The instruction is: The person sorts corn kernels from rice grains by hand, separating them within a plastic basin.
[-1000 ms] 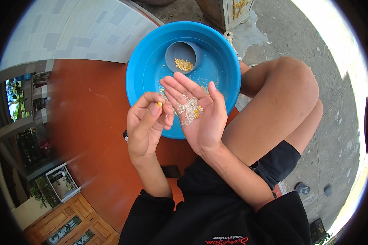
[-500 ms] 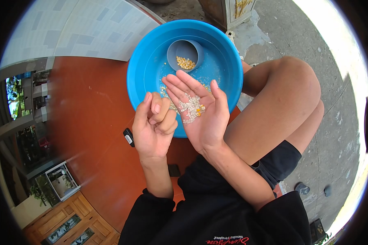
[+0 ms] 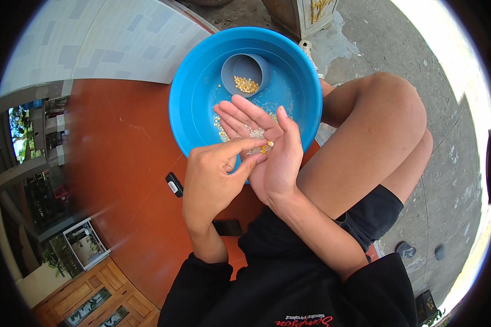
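My right hand (image 3: 278, 155) is palm up and slightly cupped over the basin, holding a small heap of white rice grains (image 3: 255, 132). A few yellow corn kernels (image 3: 269, 144) lie among the rice on the palm. My left hand (image 3: 215, 174) reaches over from the left, its thumb and index finger in a pinch at these kernels; the exact contact is partly hidden. Below both hands is a round blue basin (image 3: 193, 71). Inside it, a grey cup (image 3: 248, 65) lies tilted with a pile of corn kernels (image 3: 246, 84) in it.
Loose grains (image 3: 222, 133) are scattered on the basin's bottom. A small black object with a white label (image 3: 174, 185) lies on the red floor (image 3: 120, 152), and a dark flat object (image 3: 227, 228) is beside my left forearm. My bare leg (image 3: 365, 131) is right of the basin.
My left hand has moved right from beside the palm, turned over, and brought its thumb and index finger down to the corn kernels. The right hand is nearly still.
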`<state>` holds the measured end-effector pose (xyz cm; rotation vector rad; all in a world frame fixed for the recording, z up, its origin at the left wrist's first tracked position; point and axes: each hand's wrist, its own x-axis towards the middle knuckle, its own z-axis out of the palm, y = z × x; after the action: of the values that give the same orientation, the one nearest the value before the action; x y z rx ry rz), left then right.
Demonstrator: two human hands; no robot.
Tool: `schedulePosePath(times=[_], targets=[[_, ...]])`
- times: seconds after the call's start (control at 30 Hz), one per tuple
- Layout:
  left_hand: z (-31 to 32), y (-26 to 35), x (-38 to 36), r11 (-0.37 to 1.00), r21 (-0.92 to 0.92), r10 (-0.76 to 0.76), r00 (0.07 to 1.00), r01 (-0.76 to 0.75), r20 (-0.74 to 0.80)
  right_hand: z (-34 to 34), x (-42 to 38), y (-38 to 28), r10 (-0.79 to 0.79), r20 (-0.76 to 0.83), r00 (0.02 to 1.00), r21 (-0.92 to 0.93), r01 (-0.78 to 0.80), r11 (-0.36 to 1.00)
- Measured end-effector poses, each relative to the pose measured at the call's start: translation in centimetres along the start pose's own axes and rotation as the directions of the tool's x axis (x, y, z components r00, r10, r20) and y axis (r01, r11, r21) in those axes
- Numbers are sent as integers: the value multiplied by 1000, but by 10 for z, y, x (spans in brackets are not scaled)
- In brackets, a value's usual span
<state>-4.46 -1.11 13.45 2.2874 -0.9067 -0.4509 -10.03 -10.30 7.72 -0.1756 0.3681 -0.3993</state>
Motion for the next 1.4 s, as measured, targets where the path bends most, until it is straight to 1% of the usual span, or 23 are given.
schedulePosePath(times=[0.07, 0.2, 0.27, 0.37, 0.4, 0.47, 0.5, 0.53, 0.57, 0.6, 0.67, 0.77, 0.83, 0.87, 0.9, 0.93, 0.97, 1.0, 1.07, 1.1, 1.17, 1.3, 1.4], targets=[[2, -1, 2, 1000, 21, 22, 1000, -21, -9, -2, 1, 1, 3, 10, 1000, -3, -3, 1000], [3, 1, 1, 999, -40, 18, 998, -21, -67, -1, 1, 0, -18, 32, 999, -14, 19, 1000], [0, -2, -1, 995, -102, 1, 996, -11, -90, -1, 1, -1, -9, 30, 1000, 8, 9, 1000], [-3, -15, -2, 952, -305, -8, 997, -15, -72, -1, 1, 0, 9, 27, 1000, 61, -10, 998], [-3, -20, -3, 873, -487, -44, 997, 11, -56, -1, 1, 0, 14, 24, 1000, 82, -16, 997], [-2, -28, -5, 616, -785, -104, 995, 63, -2, -1, 2, 0, 4, 29, 1000, 80, -6, 997], [-3, -28, -5, 420, -901, -76, 994, 105, 80, -1, 2, 0, 1, 32, 1000, 80, -3, 997], [-5, -29, -4, 204, -966, -31, 988, 156, 153, -1, 2, 1, 1, 28, 1000, 80, -3, 997], [-6, -30, -4, -19, -977, 29, 977, 213, 212, 0, 2, 1, 2, 24, 1000, 80, -4, 997], [-5, -34, -2, -167, -947, 105, 960, 275, 260, 0, 2, 1, 3, 20, 1000, 79, -4, 997], [-1, -45, 4, -433, -805, 273, 910, 405, 311, -1, 2, 1, -2, 22, 1000, 70, 0, 998], [-1, -46, 7, -266, -900, 287, 920, 345, 268, -1, 2, 0, 4, 19, 1000, 64, -6, 998], [-4, -36, 5, 4, -967, 122, 960, 254, 253, -1, 1, 0, 7, 19, 1000, 69, -9, 998], [-6, -30, 4, 146, -965, 42, 974, 216, 225, -1, 2, 1, 7, 21, 1000, 73, -8, 997], [-5, -22, 3, 410, -898, -36, 986, 161, 161, -1, 2, 1, 6, 23, 1000, 77, -8, 997], [-2, -13, 1, 645, -754, -94, 993, 119, 77, -1, 2, 1, 6, 23, 1000, 65, -8, 998], [0, -7, 1, 831, -548, -126, 992, 94, -21, 0, 1, 0, 7, 23, 1000, 54, -9, 998], [1, -4, 2, 906, -416, -100, 994, 78, -32, 0, 0, 0, 9, 23, 1000, 43, -10, 999], [2, 0, 5, 991, -126, -46, 998, 41, -40, -3, 1, 1, 3, 30, 1000, 4, -3, 1000], [4, 0, 6, 991, -130, 8, 999, -12, -33, -4, 1, 2, 0, 33, 999, -16, 1, 1000], [10, -4, 7, 994, -103, 23, 999, -26, -33, -3, 1, 1, 4, 22, 1000, -9, -4, 1000], [15, -2, 9, 998, -40, 38, 998, -41, -58, -5, 2, 3, -1, 28, 1000, -9, 1, 1000], [9, 1, 10, 1000, -13, 28, 999, -28, -17, -4, 2, 3, -11, 32, 999, -7, 12, 1000]])
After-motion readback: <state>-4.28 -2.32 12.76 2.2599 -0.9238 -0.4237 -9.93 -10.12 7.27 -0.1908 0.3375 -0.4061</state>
